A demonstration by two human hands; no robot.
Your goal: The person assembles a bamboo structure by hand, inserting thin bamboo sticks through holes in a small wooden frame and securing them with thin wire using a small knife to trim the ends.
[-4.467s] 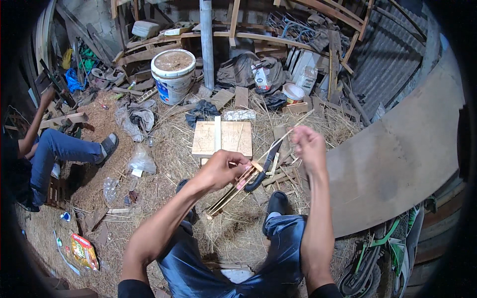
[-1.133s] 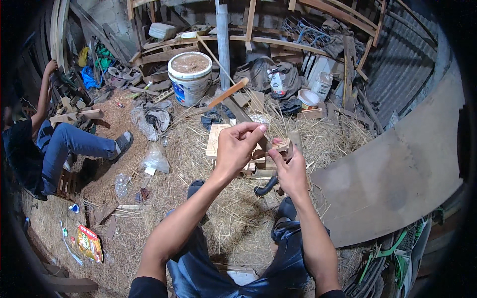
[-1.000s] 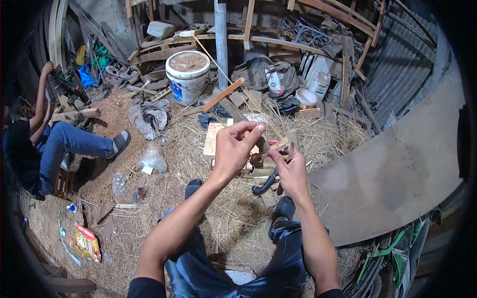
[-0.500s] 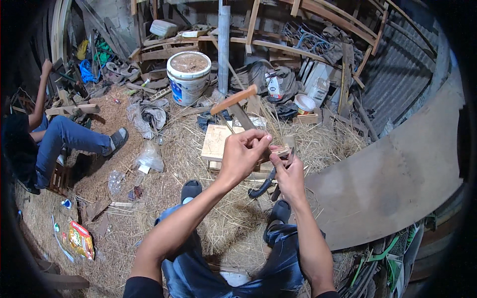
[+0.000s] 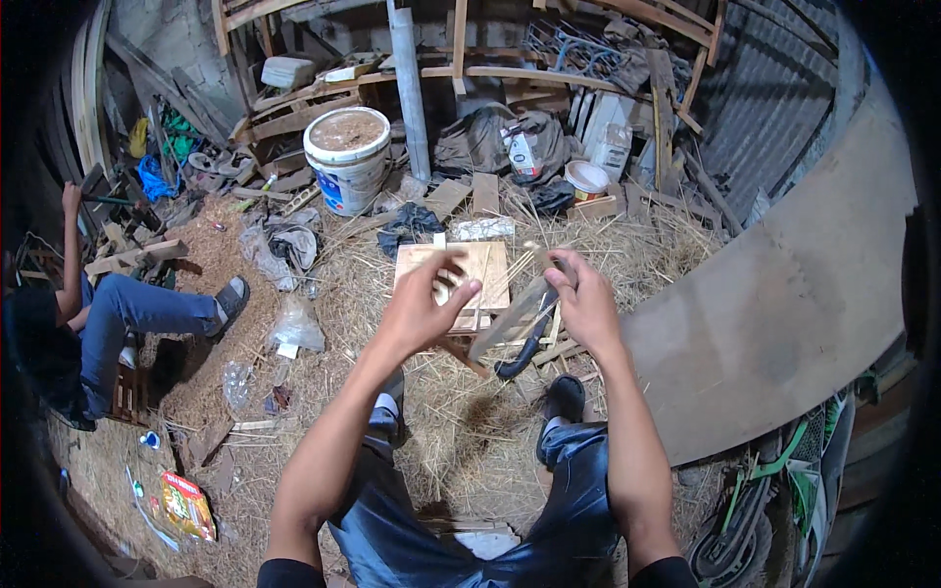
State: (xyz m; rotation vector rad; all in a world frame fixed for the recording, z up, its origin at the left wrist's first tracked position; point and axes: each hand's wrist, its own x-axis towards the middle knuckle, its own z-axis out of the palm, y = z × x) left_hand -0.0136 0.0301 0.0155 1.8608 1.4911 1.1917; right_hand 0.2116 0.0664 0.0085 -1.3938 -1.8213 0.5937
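Note:
My right hand [image 5: 580, 289] is closed on the upper end of a T-shaped tool [image 5: 512, 318], which looks like a frame saw. Its flat greyish bar slants down to the left and ends in a wooden crosspiece, blurred by motion. My left hand [image 5: 431, 302] is raised beside it, fingers curved and apart, with nothing visible in them. Below and behind the left hand is a pale wooden block [image 5: 490, 265] with a flat top. A black curved handle [image 5: 524, 355] lies just below the tool, its other end hidden.
Straw and wood scraps cover the floor. Behind the block stand a bucket of sawdust [image 5: 345, 132] and a small white tub [image 5: 586, 178]. A large curved sheet [image 5: 755, 314] leans at right. At left a person [image 5: 147, 309] sits, one hand on a tool handle.
The tool has swung from above my hands to below them, its crosspiece now low. My hands have moved apart, the left one to the left with its fingers opened. The view has shifted slightly.

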